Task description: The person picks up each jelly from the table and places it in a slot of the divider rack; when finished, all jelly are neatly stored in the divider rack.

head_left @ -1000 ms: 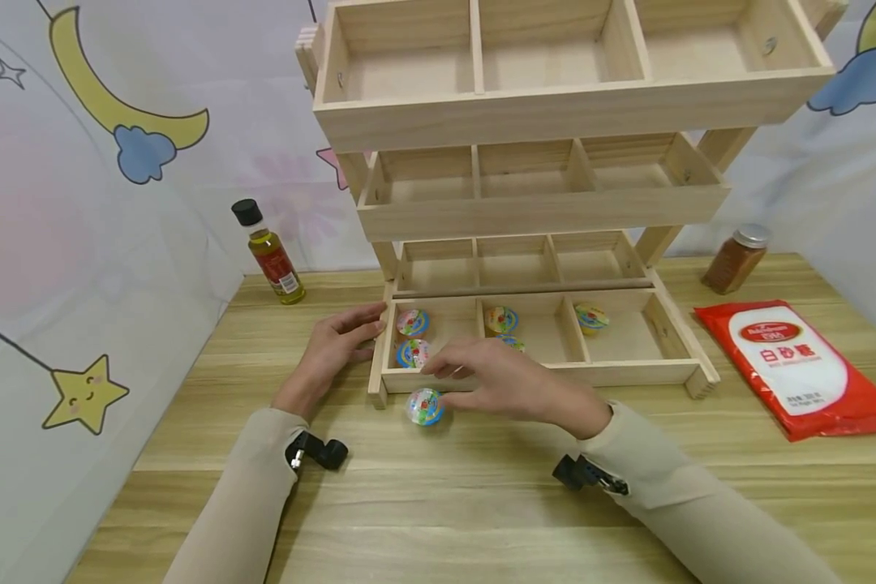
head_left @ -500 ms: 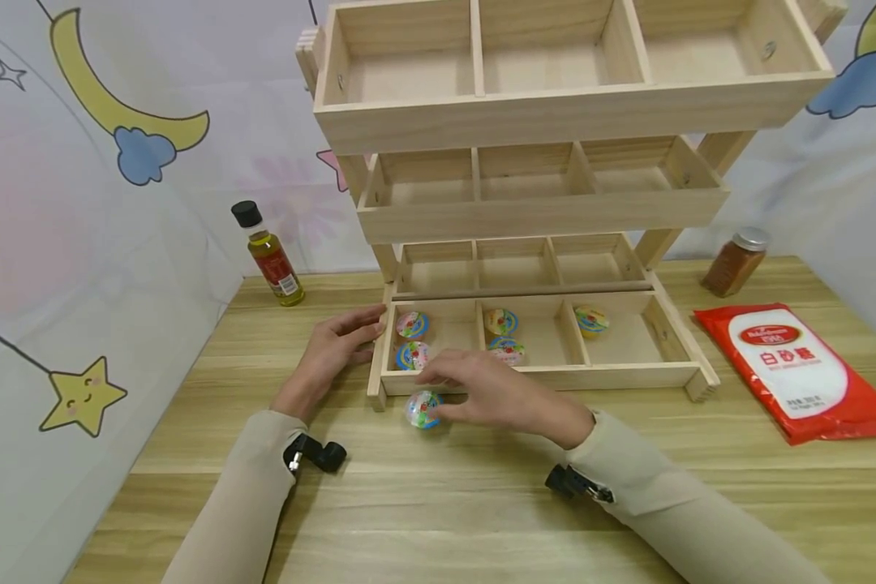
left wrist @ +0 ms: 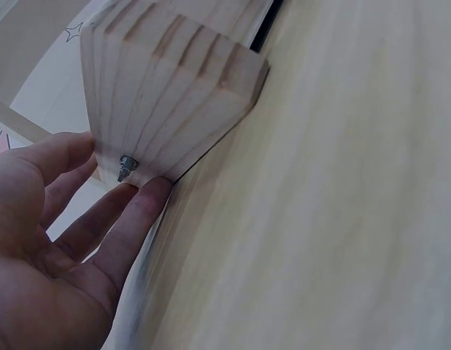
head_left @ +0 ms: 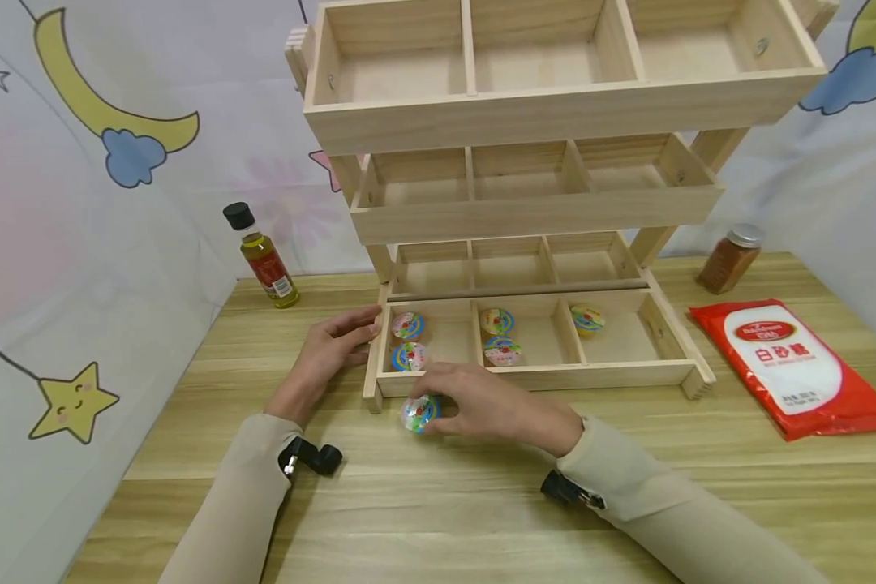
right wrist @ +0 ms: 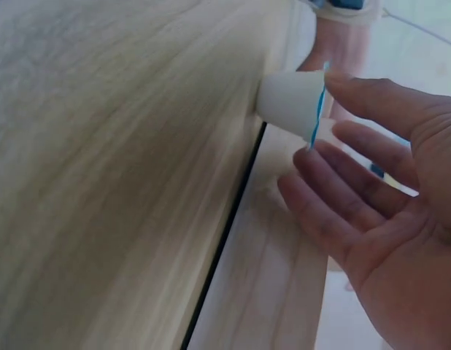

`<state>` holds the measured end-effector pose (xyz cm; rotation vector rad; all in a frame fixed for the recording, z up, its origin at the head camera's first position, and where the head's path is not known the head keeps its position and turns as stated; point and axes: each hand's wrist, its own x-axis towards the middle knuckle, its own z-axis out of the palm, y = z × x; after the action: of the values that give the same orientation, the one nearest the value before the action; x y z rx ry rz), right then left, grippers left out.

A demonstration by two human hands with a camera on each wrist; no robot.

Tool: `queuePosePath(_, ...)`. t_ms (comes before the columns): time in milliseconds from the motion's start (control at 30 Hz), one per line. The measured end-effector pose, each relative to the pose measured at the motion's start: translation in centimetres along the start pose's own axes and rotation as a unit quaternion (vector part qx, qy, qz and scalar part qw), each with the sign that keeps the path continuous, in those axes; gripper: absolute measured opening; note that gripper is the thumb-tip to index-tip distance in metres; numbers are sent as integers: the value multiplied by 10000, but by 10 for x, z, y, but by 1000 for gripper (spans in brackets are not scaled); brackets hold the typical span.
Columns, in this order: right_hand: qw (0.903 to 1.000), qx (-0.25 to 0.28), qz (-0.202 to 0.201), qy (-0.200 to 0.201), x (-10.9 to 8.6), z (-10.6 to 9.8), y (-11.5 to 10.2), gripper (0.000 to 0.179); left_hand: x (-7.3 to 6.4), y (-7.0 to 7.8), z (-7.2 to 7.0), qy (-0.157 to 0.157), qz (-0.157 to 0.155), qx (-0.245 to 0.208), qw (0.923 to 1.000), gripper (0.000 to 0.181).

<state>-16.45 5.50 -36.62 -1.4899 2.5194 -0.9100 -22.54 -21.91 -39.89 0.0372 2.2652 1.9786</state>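
A small jelly cup (head_left: 419, 414) with a printed lid stands on the table in front of the wooden rack. Thumb and fingertips of my right hand (head_left: 485, 410) pinch it at the rim; in the right wrist view its white side (right wrist: 290, 98) and blue lid edge show. My left hand (head_left: 326, 353) rests its relaxed fingers against the left side of the rack (head_left: 533, 378); the left wrist view shows the fingertips (left wrist: 156, 191) at the wooden end piece, near a screw. In the bottom tray, two jelly cups (head_left: 409, 357) sit left, two (head_left: 501, 351) in the middle, one (head_left: 587, 319) right.
The rack's upper tiers (head_left: 555, 122) rise over the bottom tray, each split into compartments. An oil bottle (head_left: 266, 261) stands at the left. At the right are a spice jar (head_left: 730, 259) and a red sugar bag (head_left: 796, 365). A printed cloth hangs behind.
My right hand has lowered toward the front and closed its thumb and fingers at the loose jelly cup's rim. The middle front cup is now uncovered. My left hand stays against the rack.
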Motion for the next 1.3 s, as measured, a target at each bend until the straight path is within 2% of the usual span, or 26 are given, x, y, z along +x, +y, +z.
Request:
queuePosePath(267,9997,169,73,-182,-1,5,-1,34,0,1,1,12,-25,43,10000,46)
queuePosePath(633,9998,146,75,-74,-1,9,1,36,-1,1,-1,-22,55,142,9999,47)
queuePosePath(767,9997,219,72,-34,-2,5,0,35,-1,0,0,14,53,140,9999,47)
queuePosePath(933,9994,298,-121,140,-3,-3,-3,33,-1,1,-1,20,63,130,9999,48)
queuePosePath(1133,9996,143,-7,263,-7,-17,-6,36,-1,1,-3,10,64,114,9999,48)
queuePosePath(1300,9984,146,-30,554,-14,-32,-5,36,1,0,-1,-11,44,46,10000,47)
